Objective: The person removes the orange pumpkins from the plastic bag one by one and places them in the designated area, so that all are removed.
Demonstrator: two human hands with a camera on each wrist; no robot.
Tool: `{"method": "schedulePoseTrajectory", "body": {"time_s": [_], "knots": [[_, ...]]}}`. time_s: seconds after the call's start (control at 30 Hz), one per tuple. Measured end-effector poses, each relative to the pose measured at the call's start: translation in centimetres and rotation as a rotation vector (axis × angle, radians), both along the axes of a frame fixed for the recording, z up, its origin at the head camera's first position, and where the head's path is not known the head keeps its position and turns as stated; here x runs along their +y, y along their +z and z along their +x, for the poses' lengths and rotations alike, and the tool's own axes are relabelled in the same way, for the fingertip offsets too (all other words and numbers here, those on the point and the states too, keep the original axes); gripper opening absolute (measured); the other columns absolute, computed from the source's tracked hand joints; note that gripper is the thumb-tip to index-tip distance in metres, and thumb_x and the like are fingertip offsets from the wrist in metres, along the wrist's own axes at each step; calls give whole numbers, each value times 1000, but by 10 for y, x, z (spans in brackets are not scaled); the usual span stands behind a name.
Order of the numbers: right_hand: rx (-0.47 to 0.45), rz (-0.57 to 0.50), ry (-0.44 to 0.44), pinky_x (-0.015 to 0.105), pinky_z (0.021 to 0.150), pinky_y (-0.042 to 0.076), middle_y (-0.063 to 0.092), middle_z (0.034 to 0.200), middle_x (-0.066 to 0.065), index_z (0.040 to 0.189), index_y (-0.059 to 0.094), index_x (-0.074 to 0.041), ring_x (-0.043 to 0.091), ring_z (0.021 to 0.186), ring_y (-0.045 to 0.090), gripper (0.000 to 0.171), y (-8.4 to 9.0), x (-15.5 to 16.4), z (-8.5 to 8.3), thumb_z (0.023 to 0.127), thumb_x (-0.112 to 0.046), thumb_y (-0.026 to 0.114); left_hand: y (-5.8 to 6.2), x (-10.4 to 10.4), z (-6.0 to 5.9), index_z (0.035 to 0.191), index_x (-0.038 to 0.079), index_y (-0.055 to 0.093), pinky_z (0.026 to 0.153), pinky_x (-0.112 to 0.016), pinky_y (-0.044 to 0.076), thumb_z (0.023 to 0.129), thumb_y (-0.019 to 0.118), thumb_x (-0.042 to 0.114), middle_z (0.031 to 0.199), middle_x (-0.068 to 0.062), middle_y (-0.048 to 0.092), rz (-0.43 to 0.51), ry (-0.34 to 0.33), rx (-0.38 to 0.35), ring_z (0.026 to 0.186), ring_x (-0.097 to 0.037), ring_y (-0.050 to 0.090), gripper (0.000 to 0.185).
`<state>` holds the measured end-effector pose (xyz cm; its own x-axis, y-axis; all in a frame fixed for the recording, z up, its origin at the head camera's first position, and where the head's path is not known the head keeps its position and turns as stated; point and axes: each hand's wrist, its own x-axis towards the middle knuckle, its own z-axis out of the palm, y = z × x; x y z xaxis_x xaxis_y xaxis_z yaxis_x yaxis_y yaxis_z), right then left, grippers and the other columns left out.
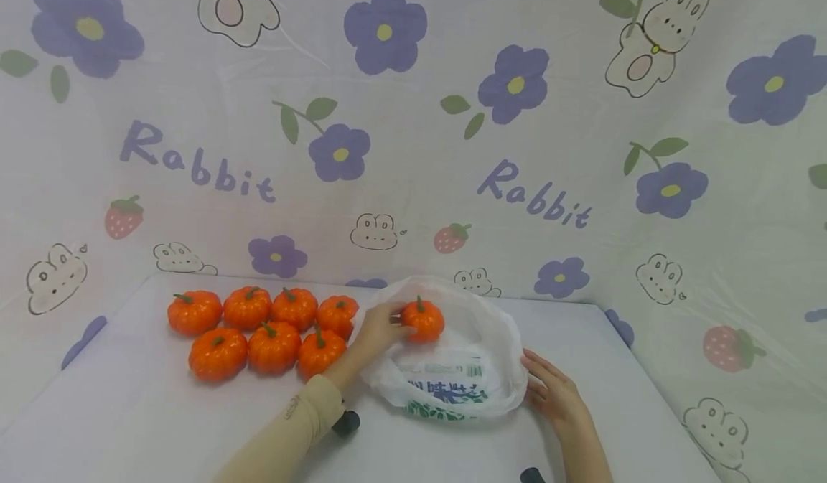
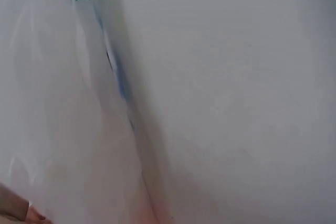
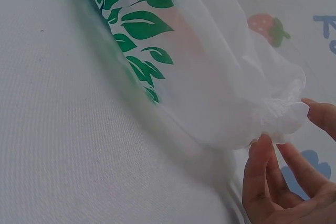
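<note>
My left hand (image 1: 377,331) holds a small orange toy pumpkin (image 1: 423,323) with a green stem, over the mouth of a white plastic bag (image 1: 510,325). The bag lies with its mouth spread wide; green leaf prints (image 3: 147,24) run along its side. At the bag's right rim is my right hand (image 1: 554,390), its thumb and fingers pinching the thin plastic in the right wrist view. Only a sliver of the left hand (image 2: 16,208) shows at the corner of the left wrist view, where the bag (image 2: 58,103) hides the pumpkin.
Several more orange pumpkins (image 1: 218,354) stand in two rows on the white table (image 1: 129,425), left of the bag. Behind rises a curtain (image 1: 413,110) printed with flowers and rabbits. Dark wrist pieces (image 1: 347,423) show near both forearms.
</note>
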<state>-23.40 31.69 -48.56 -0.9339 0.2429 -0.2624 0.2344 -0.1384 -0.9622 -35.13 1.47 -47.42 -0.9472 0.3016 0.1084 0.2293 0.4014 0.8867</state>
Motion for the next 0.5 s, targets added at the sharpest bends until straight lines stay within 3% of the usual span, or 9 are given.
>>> {"method": "schedulePoseTrajectory", "body": {"time_s": [0.2, 0.5], "knots": [[-3, -1, -1, 23, 85, 49, 63, 99, -21, 121, 66, -28, 10, 97, 60, 32, -1, -1, 0, 90, -32, 70, 7, -11, 6, 140, 14, 53, 104, -45, 51, 87, 73, 20, 143, -9, 56, -14, -24, -19, 129, -30, 56, 57], [4, -14, -8, 23, 84, 50, 63, 100, -20, 120, 67, -28, 11, 94, 60, 30, -3, 1, 0, 90, -31, 70, 24, -32, 20, 139, 12, 54, 100, -43, 53, 87, 74, 17, 142, -10, 57, 28, -58, 7, 128, -32, 57, 56]]}}
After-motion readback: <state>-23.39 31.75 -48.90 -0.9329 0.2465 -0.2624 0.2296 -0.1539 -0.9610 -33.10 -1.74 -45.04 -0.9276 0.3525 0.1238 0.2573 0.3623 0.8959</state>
